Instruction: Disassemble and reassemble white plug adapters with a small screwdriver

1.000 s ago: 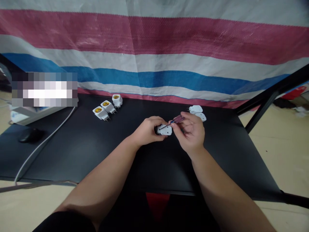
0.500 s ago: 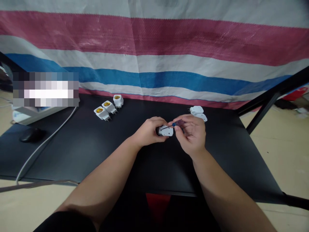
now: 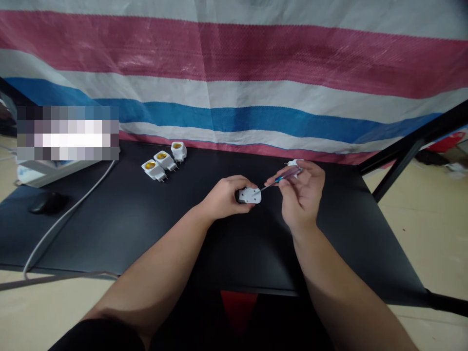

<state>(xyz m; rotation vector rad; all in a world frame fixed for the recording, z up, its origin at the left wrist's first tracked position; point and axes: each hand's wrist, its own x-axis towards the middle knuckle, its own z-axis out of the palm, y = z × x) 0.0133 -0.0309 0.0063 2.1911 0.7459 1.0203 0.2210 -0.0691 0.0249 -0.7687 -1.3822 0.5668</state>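
My left hand [image 3: 223, 198] grips a white plug adapter [image 3: 249, 195], whose face shows past my fingers. My right hand [image 3: 302, 196] pinches a small screwdriver [image 3: 283, 177] with a blue and translucent red handle. Its thin shaft slants down-left, and the tip ends at the adapter's upper right edge. Three white adapters with yellow sockets, the nearest [image 3: 153, 169], the middle [image 3: 164, 160] and the farthest [image 3: 179, 151], stand left of my hands. Another white adapter piece [image 3: 293, 163] lies behind my right hand, mostly hidden by it.
Both hands work over a black table [image 3: 109, 239]. A black computer mouse [image 3: 47, 203] and a grey cable [image 3: 69, 228] lie at its left. A white object [image 3: 36, 174] sits at the back left, partly blurred. A striped tarp [image 3: 234, 53] hangs behind, and a black metal frame [image 3: 398, 165] stands right.
My right hand has moved up and right, drawing the screwdriver back so its shaft no longer lies across the adapter. A second adapter behind that hand is now hidden.
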